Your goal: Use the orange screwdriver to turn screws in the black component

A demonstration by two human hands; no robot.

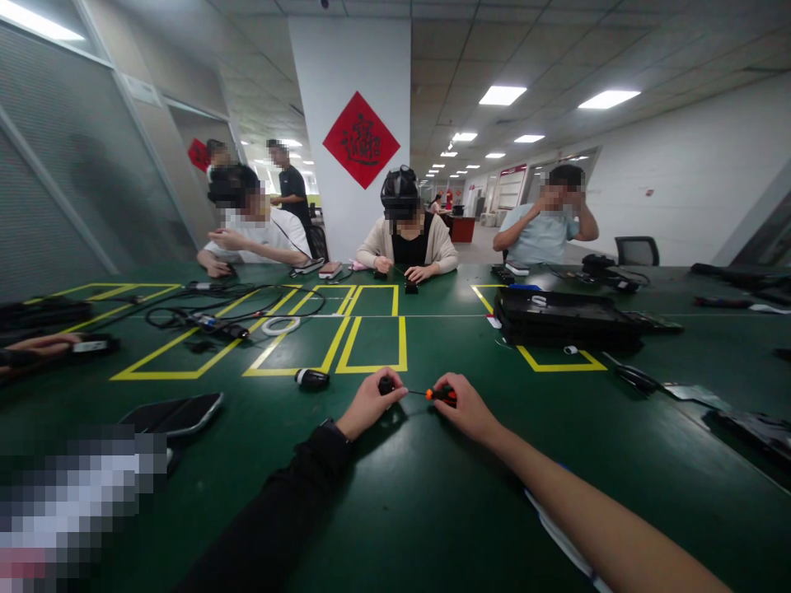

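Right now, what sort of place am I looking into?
Probably an office used for bench work: ceiling light panels suggest the office, while the large green table with yellow outlines and what looks like a screwdriver in the right hand suggest handwork.

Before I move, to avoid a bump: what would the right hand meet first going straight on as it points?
Probably the left hand, holding a black piece; the right hand and its screwdriver point that way, though depth is unclear.
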